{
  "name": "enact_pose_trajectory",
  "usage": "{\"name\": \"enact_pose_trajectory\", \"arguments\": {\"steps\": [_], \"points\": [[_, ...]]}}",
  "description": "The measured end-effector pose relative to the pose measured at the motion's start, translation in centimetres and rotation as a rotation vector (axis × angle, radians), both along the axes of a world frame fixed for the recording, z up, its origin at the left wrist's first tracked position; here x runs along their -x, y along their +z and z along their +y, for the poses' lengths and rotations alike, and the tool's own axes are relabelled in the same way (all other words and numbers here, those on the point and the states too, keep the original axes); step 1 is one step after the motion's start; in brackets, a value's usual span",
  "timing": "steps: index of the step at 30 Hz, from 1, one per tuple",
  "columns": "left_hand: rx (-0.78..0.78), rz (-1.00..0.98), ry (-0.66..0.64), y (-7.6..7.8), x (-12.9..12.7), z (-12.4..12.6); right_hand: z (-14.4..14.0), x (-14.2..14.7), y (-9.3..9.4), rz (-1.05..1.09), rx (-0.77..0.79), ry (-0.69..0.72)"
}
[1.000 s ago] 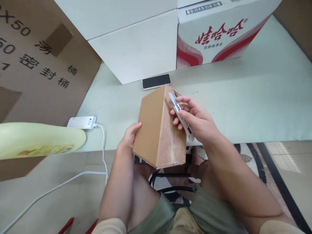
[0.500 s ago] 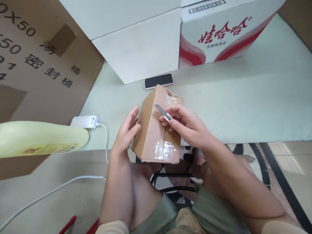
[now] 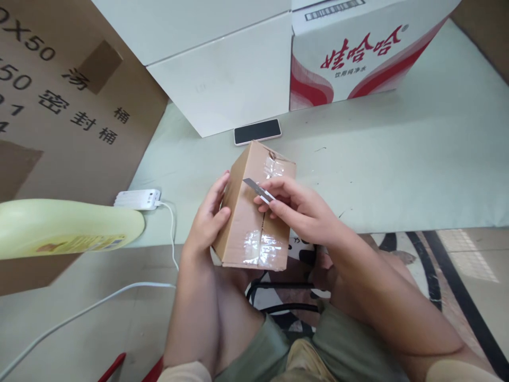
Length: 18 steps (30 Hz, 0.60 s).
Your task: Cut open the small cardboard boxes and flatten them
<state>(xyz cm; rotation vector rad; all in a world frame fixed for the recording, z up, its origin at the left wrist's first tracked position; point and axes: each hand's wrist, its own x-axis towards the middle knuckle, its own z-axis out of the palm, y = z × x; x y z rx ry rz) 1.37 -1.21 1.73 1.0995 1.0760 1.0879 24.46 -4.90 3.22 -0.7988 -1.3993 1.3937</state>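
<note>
Box, at near edge of surface: likely light, stiff; hold sides. Your left hand, unclenched, touches it; right hand grasps knife.

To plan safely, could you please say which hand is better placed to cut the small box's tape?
Probably the right hand: it holds the knife, blade extended, over the taped face of the small box. The left hand is at the box's left side.

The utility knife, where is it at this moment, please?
In the head view, the utility knife is near the middle, in the person's right grip, its blade over the small, taped cardboard box.
</note>
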Motion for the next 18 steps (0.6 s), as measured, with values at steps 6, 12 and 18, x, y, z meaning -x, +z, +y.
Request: {"name": "enact_pose_trajectory", "arguments": {"steps": [6, 12, 18], "points": [[0.361, 0.123, 0.034, -2.4, 1.1, 1.3, 0.4, -0.2, -0.5, 0.07, 0.105, -0.041], [0.491, -0.18, -0.045, -3.0, 0.9, 1.1, 0.6, -0.1, -0.7, 0.128, 0.053, -0.094], [0.52, -0.349, -0.125, -3.3, 1.6, 1.5, 0.1, -0.3, -0.2, 0.195, 0.026, -0.092]]}}
